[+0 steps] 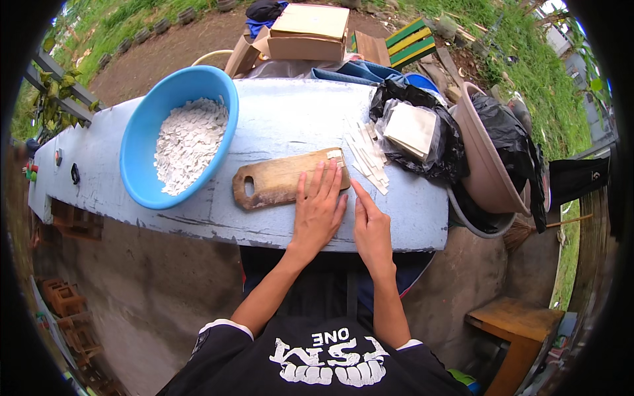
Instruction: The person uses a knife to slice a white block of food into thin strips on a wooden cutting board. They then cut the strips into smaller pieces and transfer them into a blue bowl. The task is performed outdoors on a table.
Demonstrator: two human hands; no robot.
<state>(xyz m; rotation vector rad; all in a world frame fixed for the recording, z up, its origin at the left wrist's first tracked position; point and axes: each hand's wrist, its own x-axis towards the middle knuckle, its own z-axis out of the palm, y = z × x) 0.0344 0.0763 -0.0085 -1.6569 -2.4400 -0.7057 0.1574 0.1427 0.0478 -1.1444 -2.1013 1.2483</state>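
Note:
A wooden cutting board (275,180) with a handle hole lies on the pale blue table. My left hand (319,203) rests flat on its right part, fingertips by small white pieces (335,154) at the far right corner. My right hand (369,222) is curled at the board's right edge, index finger pointing forward; whether it holds a knife cannot be made out. White strips (366,156) lie loose to the right of the board. Beyond them a stack of white square sheets (411,129) sits in clear and black plastic. A blue basin (130,163) on the left holds many small white cut pieces (190,143).
The pale blue table (277,104) has its near edge close to my body. Cardboard boxes (308,47) stand past the far edge. A pinkish basin (483,148) with black plastic is at the right end. A wooden stool (515,319) stands at lower right.

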